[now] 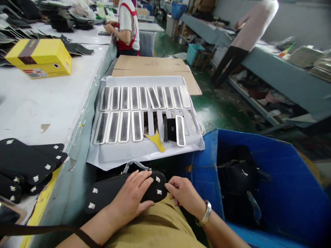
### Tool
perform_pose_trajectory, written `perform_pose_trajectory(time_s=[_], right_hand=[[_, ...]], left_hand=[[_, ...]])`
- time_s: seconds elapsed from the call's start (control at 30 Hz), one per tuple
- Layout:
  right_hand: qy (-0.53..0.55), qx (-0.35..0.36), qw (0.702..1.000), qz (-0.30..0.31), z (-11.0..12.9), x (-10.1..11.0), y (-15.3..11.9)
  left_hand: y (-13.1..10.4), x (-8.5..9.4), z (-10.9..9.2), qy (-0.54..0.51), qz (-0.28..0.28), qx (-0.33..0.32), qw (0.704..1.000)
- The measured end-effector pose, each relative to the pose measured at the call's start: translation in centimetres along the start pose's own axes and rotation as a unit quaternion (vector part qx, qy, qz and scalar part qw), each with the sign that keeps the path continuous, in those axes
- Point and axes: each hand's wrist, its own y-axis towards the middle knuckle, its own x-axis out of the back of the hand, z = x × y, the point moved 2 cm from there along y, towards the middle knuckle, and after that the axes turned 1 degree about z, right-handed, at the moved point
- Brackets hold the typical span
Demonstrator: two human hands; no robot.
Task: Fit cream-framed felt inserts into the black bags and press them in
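Across my lap lies a black bag point(113, 189) with its long rounded base facing up. Several small white patches sit near the base's two ends, and a wrapped strap shows at its far side. My left hand point(136, 191) rests on the base, fingers stretched out and thumb apart. At the bag's right end, my right hand point(181, 193) is closed in a pinch against the edge; whatever is between the fingertips is hidden. Beyond the bag, a white-covered board point(113, 153) carries rows of white-rimmed dark strips point(125, 98) and a yellow Y-shaped piece point(157, 140).
A blue bin point(207, 144) holding black bags point(238, 175) stands at my right. On the left table point(77, 79) are black rounded panels point(26, 158) and a yellow box point(43, 57). Cardboard point(155, 67) lies behind the board. Two people point(128, 26) work farther off.
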Motion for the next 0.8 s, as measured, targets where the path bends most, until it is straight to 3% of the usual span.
perform_pose_trajectory(time_s=[0.2,0.3,0.4,0.53,0.67,0.8], right_hand=[[0.014,0.001,1.000,-0.010,0.4,0.2,0.3],[0.056,-0.010,0.998,0.016,0.1,0.6,0.7],[0.126,-0.025,0.991,0.020,-1.3,1.4,1.4],[0.197,-0.033,0.979,-0.033,-4.1,2.4,2.1],[0.182,-0.015,0.982,-0.047,-5.2,2.1,1.4],[0.143,0.033,0.988,-0.047,-4.1,1.4,0.1]], left_hand=[[1.0,-0.6,-0.7,-0.017,-0.008,0.002,1.000],[1.1,-0.6,-0.9,-0.025,-0.015,0.007,1.000],[1.1,-0.5,-1.2,-0.021,-0.015,0.012,1.000],[1.1,-0.4,-1.7,-0.012,-0.007,0.023,1.000],[1.0,-0.4,-2.0,-0.002,0.001,0.027,1.000],[1.0,-0.4,-2.1,0.007,0.000,0.023,1.000]])
